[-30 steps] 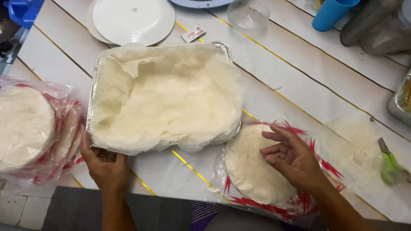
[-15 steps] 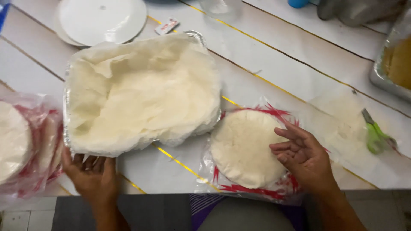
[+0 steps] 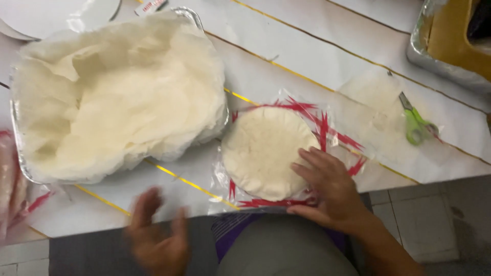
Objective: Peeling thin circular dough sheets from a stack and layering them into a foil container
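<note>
A foil tray (image 3: 17, 148) lined with pale tortillas (image 3: 117, 97) fills the left of the white table. To its right lies a clear red-printed bag (image 3: 327, 130) with a stack of round tortillas (image 3: 263, 148) inside. My right hand (image 3: 330, 191) rests flat on the bag's near right edge, fingers spread over the tortillas. My left hand (image 3: 156, 237) is blurred, off the table's front edge below the tray, fingers apart and holding nothing.
Green-handled scissors (image 3: 417, 125) lie at the right on a clear plastic sheet. A second foil tray (image 3: 450, 43) with brown contents sits at the top right. Another tortilla bag (image 3: 13, 189) shows at the left edge, a white plate (image 3: 56, 15) at the top left.
My left hand let go of the foil tray's near edge and dropped back below the table edge. My right hand settled flat onto the tortilla bag. The view shifted right and closer.
</note>
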